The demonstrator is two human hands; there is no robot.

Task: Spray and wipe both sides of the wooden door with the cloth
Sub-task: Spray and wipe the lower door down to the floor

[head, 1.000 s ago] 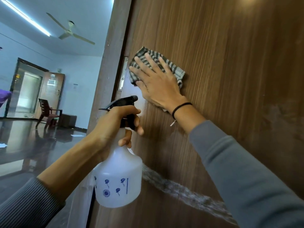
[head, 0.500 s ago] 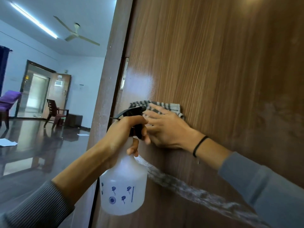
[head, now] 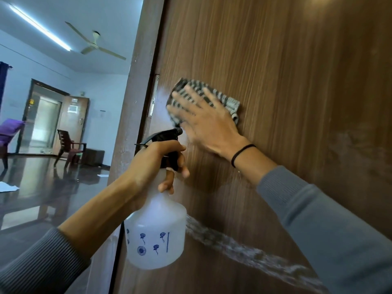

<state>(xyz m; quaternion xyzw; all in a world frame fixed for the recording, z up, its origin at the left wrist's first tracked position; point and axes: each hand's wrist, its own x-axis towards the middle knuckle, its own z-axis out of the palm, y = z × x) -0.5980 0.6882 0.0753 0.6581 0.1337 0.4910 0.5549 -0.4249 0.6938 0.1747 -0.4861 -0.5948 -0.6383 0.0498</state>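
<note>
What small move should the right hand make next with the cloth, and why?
Probably slide the cloth down the wooden door toward the pale streak. The right hand presses it flat near the hinge, while that streak shows lower down, beside the spray bottle the left hand grips.

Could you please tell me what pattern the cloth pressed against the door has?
The cloth has dark and light grey stripes, seen in the head view.
</note>
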